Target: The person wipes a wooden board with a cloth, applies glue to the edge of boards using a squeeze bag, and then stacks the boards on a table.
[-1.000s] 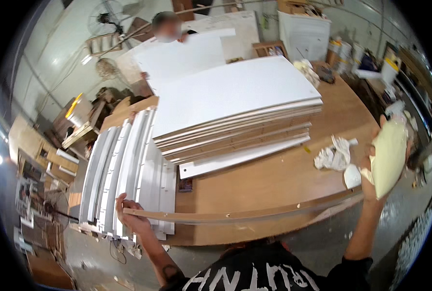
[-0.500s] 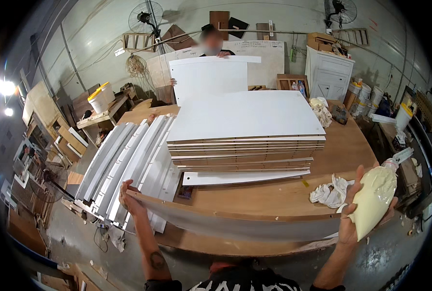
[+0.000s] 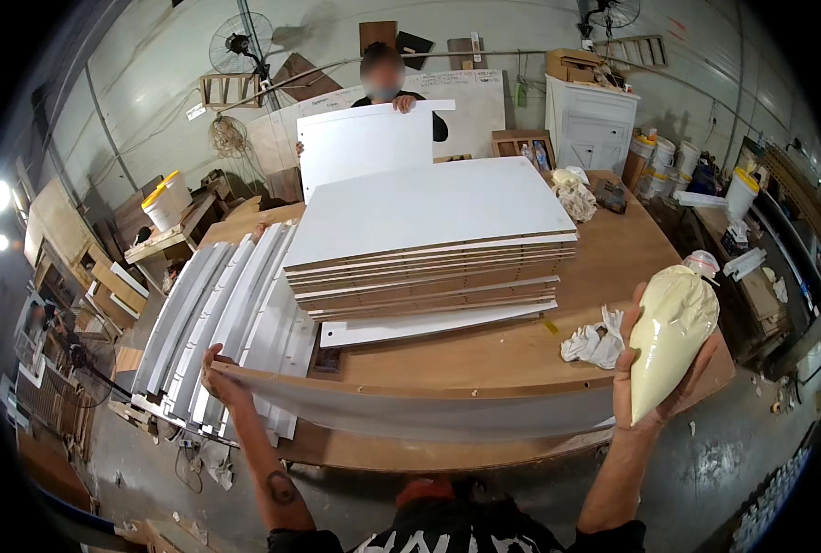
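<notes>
A long board [image 3: 401,410] is stood on its edge along the near side of the brown bench [image 3: 622,249], its pale face turned toward the wearer. Its left end is held in the left hand [image 3: 223,380], between the thumb and the raised fingers. A clear bag [image 3: 673,332] of pale yellow paste is gripped in the right hand [image 3: 670,396], with the thumb wrapped along one side and the fingers along the other; it is raised above the bench's right side, tip downward. Whether the board's right end is touched by the right wrist cannot be told. A crumpled white cloth [image 3: 595,341] is seen just beside the bag. Beyond the board, white panels [image 3: 429,212] are stacked, with white strips [image 3: 217,323] laid to their left. At the far side, a white sheet [image 3: 364,138] is held upright by another person [image 3: 381,92].
</notes>
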A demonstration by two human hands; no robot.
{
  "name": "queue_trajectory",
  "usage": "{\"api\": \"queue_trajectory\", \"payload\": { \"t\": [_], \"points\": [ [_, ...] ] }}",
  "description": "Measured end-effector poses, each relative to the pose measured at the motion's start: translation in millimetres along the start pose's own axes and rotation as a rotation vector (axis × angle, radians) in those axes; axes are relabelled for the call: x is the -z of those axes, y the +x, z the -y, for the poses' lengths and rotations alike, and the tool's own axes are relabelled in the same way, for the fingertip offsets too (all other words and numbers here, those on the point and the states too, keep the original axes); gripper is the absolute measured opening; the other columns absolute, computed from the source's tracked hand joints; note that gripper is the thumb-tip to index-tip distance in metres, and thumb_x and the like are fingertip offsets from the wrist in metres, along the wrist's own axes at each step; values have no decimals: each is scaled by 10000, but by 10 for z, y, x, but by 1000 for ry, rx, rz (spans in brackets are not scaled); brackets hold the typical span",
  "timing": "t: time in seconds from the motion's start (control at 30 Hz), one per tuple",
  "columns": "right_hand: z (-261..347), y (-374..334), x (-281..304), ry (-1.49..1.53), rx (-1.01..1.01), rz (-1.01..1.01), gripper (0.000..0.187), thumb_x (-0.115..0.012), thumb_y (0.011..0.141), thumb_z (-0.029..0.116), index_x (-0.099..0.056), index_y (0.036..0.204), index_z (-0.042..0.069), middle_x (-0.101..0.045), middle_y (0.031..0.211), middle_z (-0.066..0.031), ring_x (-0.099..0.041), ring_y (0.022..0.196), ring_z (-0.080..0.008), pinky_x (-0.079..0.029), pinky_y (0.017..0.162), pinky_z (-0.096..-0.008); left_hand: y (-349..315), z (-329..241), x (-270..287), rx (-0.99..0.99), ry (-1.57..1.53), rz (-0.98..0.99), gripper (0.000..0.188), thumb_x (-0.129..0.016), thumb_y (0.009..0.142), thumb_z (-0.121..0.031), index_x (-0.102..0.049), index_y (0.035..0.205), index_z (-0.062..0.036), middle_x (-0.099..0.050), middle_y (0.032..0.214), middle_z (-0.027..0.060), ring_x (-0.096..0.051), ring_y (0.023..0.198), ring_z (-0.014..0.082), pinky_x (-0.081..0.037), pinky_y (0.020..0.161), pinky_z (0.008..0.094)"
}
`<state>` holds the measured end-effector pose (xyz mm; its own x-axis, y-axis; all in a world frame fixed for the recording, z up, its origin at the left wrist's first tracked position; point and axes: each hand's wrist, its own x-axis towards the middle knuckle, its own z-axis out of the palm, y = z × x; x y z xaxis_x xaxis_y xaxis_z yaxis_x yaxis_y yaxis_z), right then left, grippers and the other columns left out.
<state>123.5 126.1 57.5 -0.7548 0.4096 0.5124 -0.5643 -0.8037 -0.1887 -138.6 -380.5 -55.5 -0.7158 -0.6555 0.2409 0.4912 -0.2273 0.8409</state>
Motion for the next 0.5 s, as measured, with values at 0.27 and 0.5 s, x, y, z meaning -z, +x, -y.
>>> {"api": "queue_trajectory", "payload": {
  "t": [0.27,0.5],
  "points": [
    [-39,113,-84,-674,133,-312,667,-531,856,489,-367,1320,39,-534,1184,-189,-604,997,-303,-587,675,-445,119,76,152,-79,83,30,263,-450,863,-203,-661,900,-50,-384,590,-48,-381,510,81,-328,453,220],
    [9,203,-87,-830,168,-384,550,-548,867,391,-432,1265,30,-576,1095,-148,-615,923,-249,-569,680,-420,-49,78,-57,-56,71,33,251,-446,857,-130,-666,941,-45,-359,576,-53,-349,495,78,-327,470,214]
  ]
}}
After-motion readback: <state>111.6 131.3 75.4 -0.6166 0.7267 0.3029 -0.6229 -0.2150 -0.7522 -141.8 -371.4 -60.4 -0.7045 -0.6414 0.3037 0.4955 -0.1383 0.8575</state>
